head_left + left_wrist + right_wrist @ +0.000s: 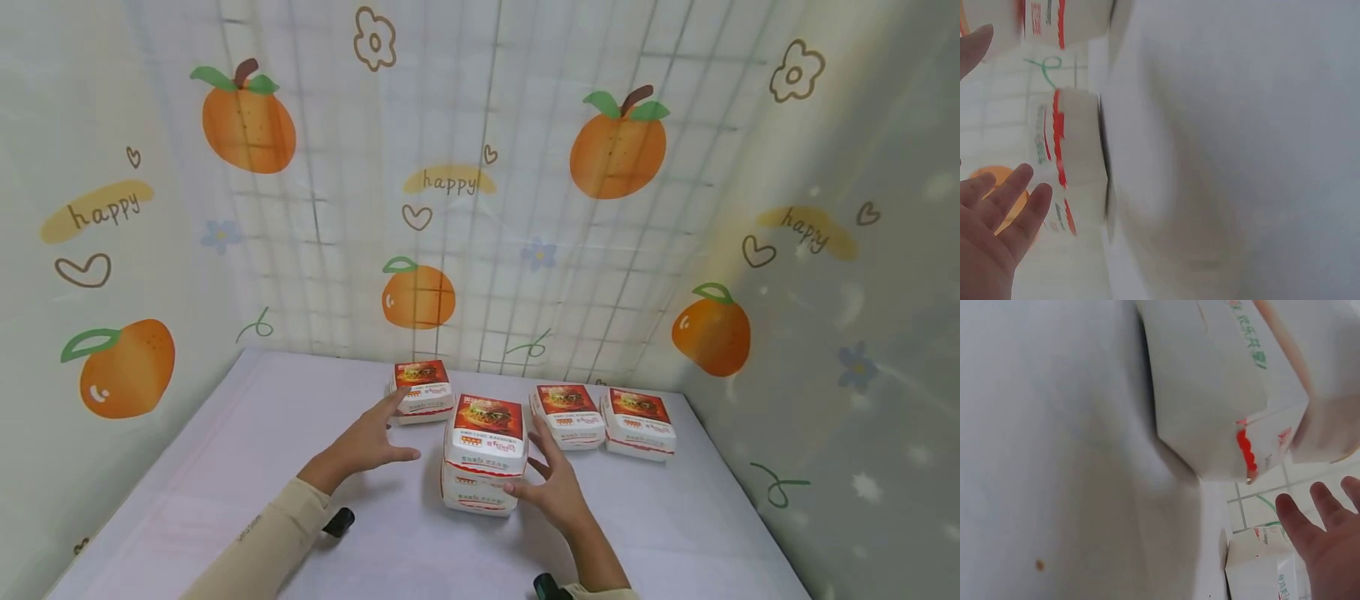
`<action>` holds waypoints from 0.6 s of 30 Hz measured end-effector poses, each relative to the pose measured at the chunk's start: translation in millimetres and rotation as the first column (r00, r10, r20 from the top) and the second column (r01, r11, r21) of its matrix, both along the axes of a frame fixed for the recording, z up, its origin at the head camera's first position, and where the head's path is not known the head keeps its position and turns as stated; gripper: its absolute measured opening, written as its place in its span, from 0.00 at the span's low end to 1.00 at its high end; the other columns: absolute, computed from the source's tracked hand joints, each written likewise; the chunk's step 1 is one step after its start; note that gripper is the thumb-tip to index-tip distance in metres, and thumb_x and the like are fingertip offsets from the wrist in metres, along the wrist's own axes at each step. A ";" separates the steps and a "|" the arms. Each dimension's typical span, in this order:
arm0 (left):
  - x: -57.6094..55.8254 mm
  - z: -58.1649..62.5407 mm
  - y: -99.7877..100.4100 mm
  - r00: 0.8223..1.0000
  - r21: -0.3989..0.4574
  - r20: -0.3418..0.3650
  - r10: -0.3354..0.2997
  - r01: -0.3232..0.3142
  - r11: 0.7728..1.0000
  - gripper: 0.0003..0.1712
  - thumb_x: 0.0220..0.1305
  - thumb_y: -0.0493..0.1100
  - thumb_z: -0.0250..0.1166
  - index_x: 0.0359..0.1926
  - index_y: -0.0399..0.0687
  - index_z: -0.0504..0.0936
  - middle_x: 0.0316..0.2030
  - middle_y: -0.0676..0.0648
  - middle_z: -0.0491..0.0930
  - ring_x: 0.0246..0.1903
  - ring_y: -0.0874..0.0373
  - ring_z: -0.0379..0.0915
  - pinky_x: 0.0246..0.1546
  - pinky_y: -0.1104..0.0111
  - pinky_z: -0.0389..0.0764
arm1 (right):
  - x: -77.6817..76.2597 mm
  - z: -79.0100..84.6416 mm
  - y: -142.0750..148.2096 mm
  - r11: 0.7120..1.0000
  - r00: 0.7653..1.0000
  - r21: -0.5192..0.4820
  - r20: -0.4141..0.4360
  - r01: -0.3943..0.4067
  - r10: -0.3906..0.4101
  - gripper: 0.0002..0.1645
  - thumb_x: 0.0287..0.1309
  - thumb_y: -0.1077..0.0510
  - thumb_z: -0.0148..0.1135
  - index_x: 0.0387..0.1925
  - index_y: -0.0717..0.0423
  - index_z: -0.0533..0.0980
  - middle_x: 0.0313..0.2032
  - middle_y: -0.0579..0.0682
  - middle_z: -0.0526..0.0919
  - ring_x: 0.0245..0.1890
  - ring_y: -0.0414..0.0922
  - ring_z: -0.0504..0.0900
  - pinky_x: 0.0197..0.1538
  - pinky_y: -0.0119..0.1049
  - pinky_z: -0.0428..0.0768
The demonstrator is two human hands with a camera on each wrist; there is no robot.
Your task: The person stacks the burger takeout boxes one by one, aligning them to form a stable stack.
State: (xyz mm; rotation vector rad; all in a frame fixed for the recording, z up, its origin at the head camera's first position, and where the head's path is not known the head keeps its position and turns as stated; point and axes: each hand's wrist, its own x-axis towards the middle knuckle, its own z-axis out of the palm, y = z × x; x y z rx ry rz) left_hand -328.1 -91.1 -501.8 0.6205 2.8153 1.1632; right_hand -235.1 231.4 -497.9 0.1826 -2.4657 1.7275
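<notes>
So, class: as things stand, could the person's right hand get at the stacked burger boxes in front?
Probably yes: the right hand hangs open just beside the stacked burger boxes, with nothing between them.

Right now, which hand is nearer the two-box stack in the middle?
Right. The right hand sits beside the stacked boxes, fingertips about touching; the left hand hovers open, a gap away on the other side.
</notes>
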 end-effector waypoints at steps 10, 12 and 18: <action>-32.5 -11.0 -10.6 0.999 0.092 -0.013 0.050 -0.048 0.995 0.69 0.36 0.70 0.77 0.76 0.58 0.52 0.64 0.45 0.67 0.56 0.47 0.71 0.50 0.49 0.77 | 15.1 26.5 -6.0 0.997 0.999 -0.062 -0.003 -0.037 0.037 0.70 0.40 0.58 0.81 0.77 0.46 0.44 0.75 0.55 0.46 0.72 0.60 0.51 0.65 0.59 0.61; -35.8 -12.2 -12.9 0.999 0.112 -0.009 0.051 -0.050 0.992 0.68 0.37 0.69 0.77 0.76 0.57 0.53 0.66 0.46 0.65 0.56 0.48 0.70 0.50 0.50 0.77 | 19.3 32.4 -7.6 0.997 0.999 -0.057 -0.014 -0.044 0.043 0.70 0.40 0.58 0.81 0.77 0.50 0.44 0.75 0.57 0.46 0.72 0.60 0.51 0.65 0.59 0.62; -50.8 -8.6 -18.6 0.998 0.101 -0.020 0.060 -0.058 0.993 0.61 0.44 0.58 0.79 0.75 0.54 0.54 0.71 0.46 0.58 0.61 0.46 0.66 0.52 0.49 0.76 | 14.8 25.9 -6.9 0.998 0.999 -0.062 -0.023 -0.023 0.022 0.68 0.41 0.56 0.80 0.77 0.45 0.46 0.75 0.53 0.47 0.72 0.59 0.52 0.64 0.59 0.63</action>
